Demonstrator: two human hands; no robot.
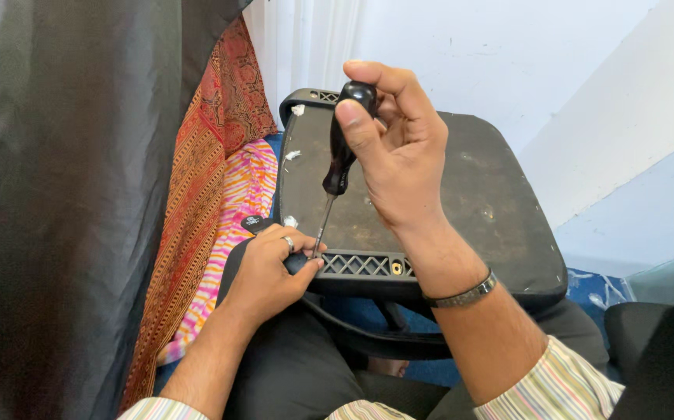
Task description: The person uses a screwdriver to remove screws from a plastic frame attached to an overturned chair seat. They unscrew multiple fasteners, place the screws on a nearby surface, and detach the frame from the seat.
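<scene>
Screwdriver [342,148]: glossy black bulbous handle, thin steel shaft, near upright, tilted slightly. Tip sits at the near left corner of the seat base [477,194], right by the left hand's fingertips.

Right hand [395,152]: closed round the handle top, thumb pressed on the front, fingers curled behind. Metal link bracelet [465,294] on that wrist, striped sleeve [562,385] below.

Left hand [271,272]: closed on a small dark part at the near left corner, thumb and forefinger pinching beside the shaft tip. Can't tell exactly what the part is. Silver ring [289,243] on one finger.

Seat base: dark moulded plastic panel, matte, dusty and scuffed, rounded corners. Lattice-pattern ribbing along the near edge and far left corner. A brass-coloured insert [396,268] in the near-edge lattice. White fluff bits [293,155] scattered along the left edge. It rests across the person's lap, dark trousers under it.

Surroundings: dark grey cloth [65,194] hanging at left, orange-brown patterned fabric [213,148] beside it, pink-striped fabric [240,202] below that. White wall [508,54] behind, pale blue painted band at right.
</scene>
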